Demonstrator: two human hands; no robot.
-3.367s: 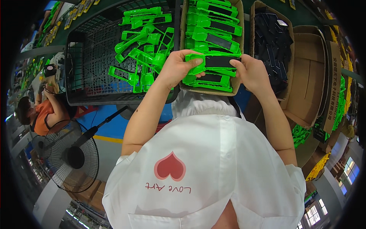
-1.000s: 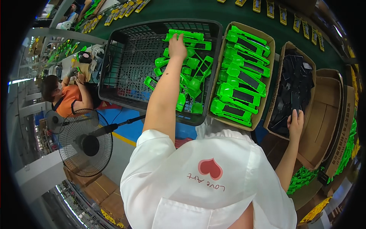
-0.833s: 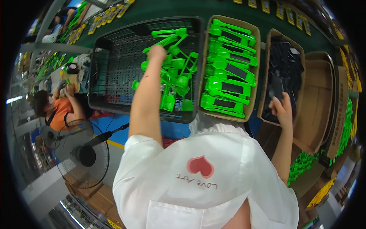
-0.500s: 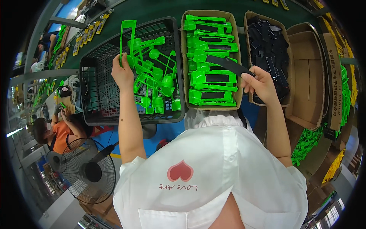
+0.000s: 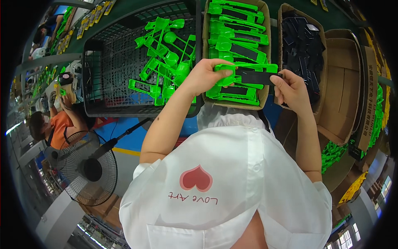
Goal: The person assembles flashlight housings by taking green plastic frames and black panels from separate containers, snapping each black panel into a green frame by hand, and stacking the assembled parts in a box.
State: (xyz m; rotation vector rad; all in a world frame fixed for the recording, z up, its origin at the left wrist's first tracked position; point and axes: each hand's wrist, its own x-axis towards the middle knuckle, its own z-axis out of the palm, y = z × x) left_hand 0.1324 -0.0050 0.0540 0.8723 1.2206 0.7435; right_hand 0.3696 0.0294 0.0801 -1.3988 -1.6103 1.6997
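My left hand [image 5: 207, 77] is closed on the rounded end of a bright green plastic frame [image 5: 268, 67], above the near part of a cardboard box of similar frames. Between thumb and fingers, my right hand [image 5: 290, 89] pinches the right end of a flat black strip [image 5: 255, 77]. The strip lies along the frame's opening; whether it is seated there I cannot tell. Beneath my hands, green frames with dark panels [image 5: 244, 50] are stacked in rows in the cardboard box [image 5: 267, 37].
Left of that box, a black plastic crate [image 5: 93, 110] holds loose green frames [image 5: 159, 70]. On the right stand a box of black strips [image 5: 302, 45] and another cardboard box [image 5: 342, 83]. A standing fan [image 5: 91, 168] and a person in orange [image 5: 66, 128] are at left.
My left hand has moved right from over the crate to the box, bringing a green frame. My right hand's black strip now meets that frame. The view has shifted slightly.
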